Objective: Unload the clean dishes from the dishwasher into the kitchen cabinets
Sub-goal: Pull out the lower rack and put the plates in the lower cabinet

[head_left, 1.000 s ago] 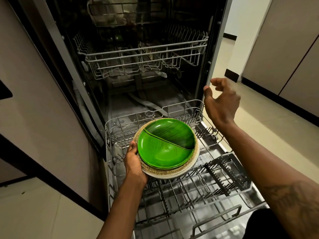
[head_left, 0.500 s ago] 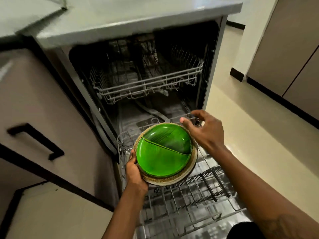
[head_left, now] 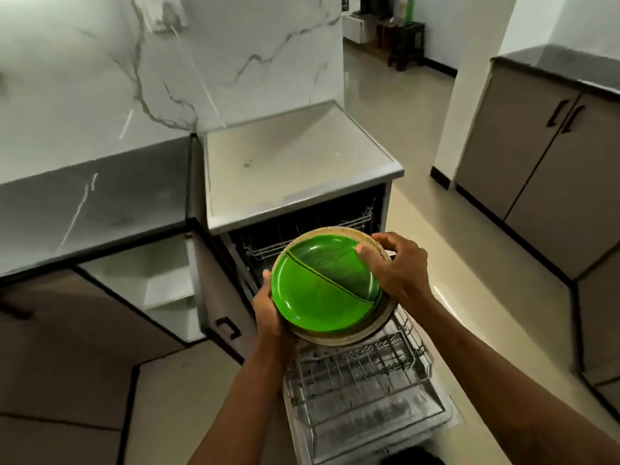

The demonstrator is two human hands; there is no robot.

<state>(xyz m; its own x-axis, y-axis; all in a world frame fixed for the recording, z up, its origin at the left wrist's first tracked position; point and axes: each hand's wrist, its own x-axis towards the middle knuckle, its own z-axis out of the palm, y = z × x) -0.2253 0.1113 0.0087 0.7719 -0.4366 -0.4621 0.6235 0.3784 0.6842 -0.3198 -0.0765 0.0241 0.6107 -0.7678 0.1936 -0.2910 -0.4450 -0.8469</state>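
Note:
A green divided plate (head_left: 318, 290) lies on top of a larger beige plate (head_left: 382, 322), and I hold the stack above the open dishwasher (head_left: 302, 176). My left hand (head_left: 268, 310) grips the stack's left edge from below. My right hand (head_left: 396, 266) clasps the upper right rim, thumb on the green plate. Under the plates the lower rack (head_left: 362, 380) is pulled out over the lowered door, with no dishes visible in it. The upper rack (head_left: 335, 226) shows inside the dark tub.
An open cabinet (head_left: 157, 283) with white shelves stands left of the dishwasher, its door (head_left: 218, 297) swung out between them. A grey countertop (head_left: 84, 203) runs above. More closed cabinets (head_left: 553, 169) line the right side across the floor.
The view rose from the dishwasher tub to the counter and wall. The plate stack came up off the rack, and my right hand closed on its rim.

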